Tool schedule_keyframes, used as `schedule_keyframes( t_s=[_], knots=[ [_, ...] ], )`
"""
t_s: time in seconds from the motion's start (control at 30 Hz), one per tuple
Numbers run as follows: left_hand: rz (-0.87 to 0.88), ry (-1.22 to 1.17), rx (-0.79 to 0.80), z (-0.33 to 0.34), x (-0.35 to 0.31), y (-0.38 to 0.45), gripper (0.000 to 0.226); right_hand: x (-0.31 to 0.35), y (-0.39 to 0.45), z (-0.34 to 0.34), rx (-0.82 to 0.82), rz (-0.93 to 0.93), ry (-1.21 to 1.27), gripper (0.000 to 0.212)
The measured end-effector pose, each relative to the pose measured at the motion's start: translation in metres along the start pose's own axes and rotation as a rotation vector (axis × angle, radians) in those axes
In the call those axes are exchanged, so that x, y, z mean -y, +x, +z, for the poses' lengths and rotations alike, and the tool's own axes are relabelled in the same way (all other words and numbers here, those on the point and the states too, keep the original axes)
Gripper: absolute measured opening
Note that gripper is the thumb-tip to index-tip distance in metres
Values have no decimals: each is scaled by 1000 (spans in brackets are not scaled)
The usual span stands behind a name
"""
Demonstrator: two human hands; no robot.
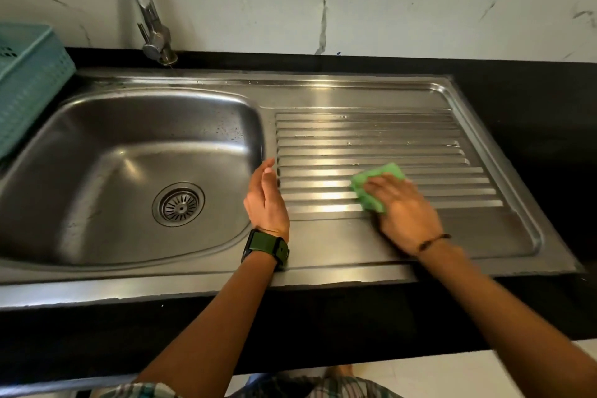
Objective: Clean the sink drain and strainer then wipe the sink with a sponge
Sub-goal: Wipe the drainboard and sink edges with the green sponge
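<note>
A green sponge point(376, 186) is pressed flat on the ribbed drainboard point(420, 145) by the right hand point(403, 213); the left hand point(266, 200) is held open and empty beside the basin point(129, 145).

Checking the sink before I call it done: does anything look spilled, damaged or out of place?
Nothing stands out. The strainer sits flat in the drain, the basin holds no debris, and the right hand presses the green sponge on the ridged drainboard. Only faint streaks show on the ridges.
</note>
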State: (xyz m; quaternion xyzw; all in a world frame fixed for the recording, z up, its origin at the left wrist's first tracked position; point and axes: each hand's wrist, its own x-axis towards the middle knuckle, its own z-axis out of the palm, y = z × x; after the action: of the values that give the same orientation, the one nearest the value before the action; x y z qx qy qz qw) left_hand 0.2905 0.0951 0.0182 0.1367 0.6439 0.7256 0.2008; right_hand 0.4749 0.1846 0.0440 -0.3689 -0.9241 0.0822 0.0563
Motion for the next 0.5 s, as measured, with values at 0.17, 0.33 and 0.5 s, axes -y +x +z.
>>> schedule_keyframes(
  t_s=[0.17, 0.33, 0.5],
  knots=[
    [-22, -44, -1, -1, 2, 1, 45, -111, -33, -35, 104, 467, -3, 54],
    [-3, -4, 54, 0, 2, 2, 49, -65, -18, -14, -22, 630, 55, 45],
    [12, 22, 107, -1, 2, 2, 53, 44, 4, 22, -3, 238, 53, 47]
  ],
)
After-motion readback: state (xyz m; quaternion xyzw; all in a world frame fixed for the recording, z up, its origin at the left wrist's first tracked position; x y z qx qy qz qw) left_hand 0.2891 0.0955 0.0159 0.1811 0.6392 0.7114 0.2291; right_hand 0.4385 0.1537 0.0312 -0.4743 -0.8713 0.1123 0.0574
